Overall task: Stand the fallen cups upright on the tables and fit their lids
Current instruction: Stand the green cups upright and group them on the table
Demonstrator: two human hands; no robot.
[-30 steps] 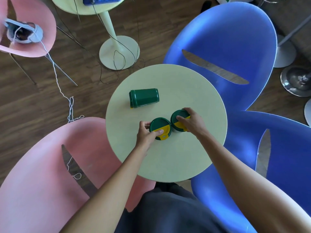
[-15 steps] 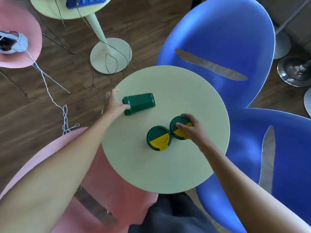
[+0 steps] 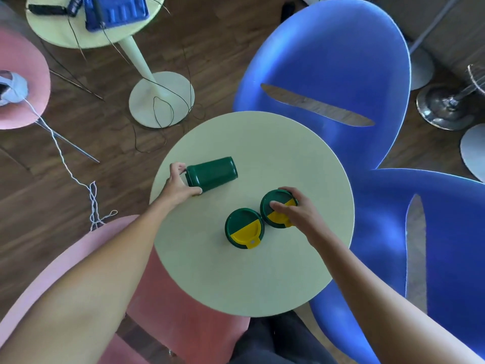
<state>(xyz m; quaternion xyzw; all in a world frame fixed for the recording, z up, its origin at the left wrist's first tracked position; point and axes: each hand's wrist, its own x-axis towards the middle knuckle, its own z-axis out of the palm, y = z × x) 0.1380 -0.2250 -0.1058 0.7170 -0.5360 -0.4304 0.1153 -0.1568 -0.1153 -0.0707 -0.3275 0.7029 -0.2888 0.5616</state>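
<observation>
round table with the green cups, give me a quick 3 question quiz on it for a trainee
1. True or false: the green cup by the left hand stands upright.
2. What does the right hand rest on? A) a cup's lid B) the blue tray C) the pink chair
3. How many green-and-yellow lids show on the round table?

Key: 1 false, it lies on its side. 2 A, the lidded cup. 3 two; the second lidded cup is untouched.

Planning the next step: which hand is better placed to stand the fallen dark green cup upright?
Left. The left hand already grips the fallen dark green cup at its near end; the right hand rests on a green-and-yellow lid.
</observation>
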